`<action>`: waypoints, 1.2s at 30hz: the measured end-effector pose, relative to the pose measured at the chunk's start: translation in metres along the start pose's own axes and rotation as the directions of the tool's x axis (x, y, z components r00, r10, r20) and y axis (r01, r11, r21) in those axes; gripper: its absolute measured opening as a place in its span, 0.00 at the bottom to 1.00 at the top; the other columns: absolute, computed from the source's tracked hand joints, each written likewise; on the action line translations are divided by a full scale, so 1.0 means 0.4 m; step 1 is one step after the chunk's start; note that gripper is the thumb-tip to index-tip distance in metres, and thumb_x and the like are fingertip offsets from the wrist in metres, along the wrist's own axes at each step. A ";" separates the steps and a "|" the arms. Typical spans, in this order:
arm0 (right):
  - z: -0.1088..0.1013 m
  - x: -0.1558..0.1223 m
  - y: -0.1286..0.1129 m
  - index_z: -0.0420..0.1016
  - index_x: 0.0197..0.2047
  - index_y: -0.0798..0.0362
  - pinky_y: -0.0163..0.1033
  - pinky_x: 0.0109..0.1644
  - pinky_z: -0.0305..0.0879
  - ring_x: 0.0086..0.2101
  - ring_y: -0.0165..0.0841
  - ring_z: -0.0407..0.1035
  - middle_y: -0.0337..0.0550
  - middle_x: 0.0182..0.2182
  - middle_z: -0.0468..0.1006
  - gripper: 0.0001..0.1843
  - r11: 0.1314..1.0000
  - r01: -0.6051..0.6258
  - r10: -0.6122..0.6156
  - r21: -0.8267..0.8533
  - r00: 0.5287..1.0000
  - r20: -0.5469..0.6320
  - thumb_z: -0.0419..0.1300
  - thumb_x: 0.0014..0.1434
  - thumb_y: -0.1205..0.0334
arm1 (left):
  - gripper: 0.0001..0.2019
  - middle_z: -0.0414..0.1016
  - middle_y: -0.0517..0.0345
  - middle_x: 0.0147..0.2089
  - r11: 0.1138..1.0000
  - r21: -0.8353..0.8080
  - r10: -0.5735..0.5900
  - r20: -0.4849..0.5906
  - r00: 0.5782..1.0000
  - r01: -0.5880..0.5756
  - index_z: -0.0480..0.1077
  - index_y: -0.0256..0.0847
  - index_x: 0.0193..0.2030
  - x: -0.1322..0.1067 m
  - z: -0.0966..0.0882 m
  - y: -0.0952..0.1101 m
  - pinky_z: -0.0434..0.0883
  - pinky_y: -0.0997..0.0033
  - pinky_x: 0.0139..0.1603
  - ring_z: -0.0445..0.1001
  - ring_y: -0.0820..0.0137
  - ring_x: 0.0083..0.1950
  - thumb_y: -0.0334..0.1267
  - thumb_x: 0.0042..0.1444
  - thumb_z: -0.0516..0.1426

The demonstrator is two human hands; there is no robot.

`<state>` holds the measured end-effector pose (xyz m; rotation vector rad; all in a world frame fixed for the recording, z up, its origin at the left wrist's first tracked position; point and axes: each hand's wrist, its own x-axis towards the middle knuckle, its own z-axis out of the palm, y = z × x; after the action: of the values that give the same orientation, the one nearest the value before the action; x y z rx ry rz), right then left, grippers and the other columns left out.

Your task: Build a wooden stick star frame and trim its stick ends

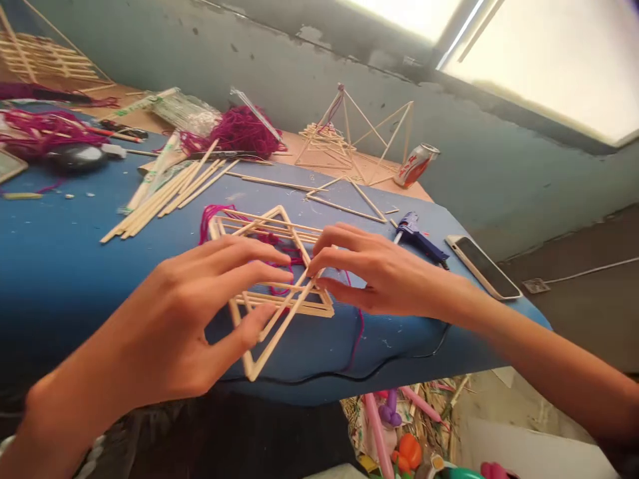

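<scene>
Two overlapping structures made of thin wooden sticks lie near the table's front edge: a triangular stick frame (pixel 269 348) on top, and a layered stick frame (pixel 319 309) beneath it. My right hand (pixel 372 269) pinches the triangular frame at its right side, thumb and fingertips close together on the sticks. Over the left part hovers my left hand (pixel 184 303), its fingers stretched and apart; whether its fingertips touch the sticks, I cannot tell. Magenta yarn (pixel 207 223) shows between and behind the sticks, with a strand trailing down the table front.
A blue glue gun (pixel 419 236), a phone (pixel 484 266) and a drink can (pixel 417 166) lie or stand to the right. Behind are loose sticks (pixel 160 199), a yarn bundle (pixel 249 133) and a stick pyramid (pixel 357 106). A black cable (pixel 359 378) hangs along the front edge.
</scene>
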<state>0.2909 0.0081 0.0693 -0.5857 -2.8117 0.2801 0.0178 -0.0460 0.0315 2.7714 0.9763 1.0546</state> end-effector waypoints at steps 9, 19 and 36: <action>0.030 -0.027 -0.037 0.74 0.53 0.53 0.51 0.53 0.73 0.49 0.41 0.71 0.54 0.51 0.75 0.15 0.992 -0.051 0.036 -0.115 0.991 -0.128 0.65 0.67 0.55 | 0.11 0.75 0.54 0.66 0.999 0.030 -0.034 0.257 0.966 0.028 0.76 0.48 0.54 0.092 0.012 -0.069 0.69 0.48 0.69 0.74 0.58 0.66 0.43 0.69 0.58; 0.075 -0.057 -0.032 0.74 0.51 0.56 0.41 0.42 0.78 0.42 0.36 0.77 0.51 0.43 0.82 0.11 0.949 0.056 -0.161 -0.311 0.933 -0.323 0.65 0.69 0.60 | 0.31 0.81 0.51 0.59 1.000 -0.013 0.016 0.203 0.979 -0.014 0.78 0.44 0.54 0.069 0.023 -0.014 0.71 0.51 0.64 0.79 0.55 0.60 0.68 0.58 0.62; 0.078 -0.081 -0.044 0.79 0.53 0.69 0.48 0.57 0.82 0.57 0.48 0.77 0.60 0.47 0.83 0.16 0.900 0.001 -0.126 -0.435 0.958 -0.258 0.68 0.62 0.76 | 0.30 0.86 0.61 0.40 0.991 -0.048 0.124 -0.018 0.992 -0.124 0.77 0.51 0.58 0.023 0.076 -0.064 0.60 0.44 0.79 0.85 0.59 0.43 0.70 0.61 0.57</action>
<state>0.3043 -0.0255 0.0372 -0.5648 -2.6076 -0.4242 0.0275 -0.0143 0.0079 2.8199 0.7770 1.1005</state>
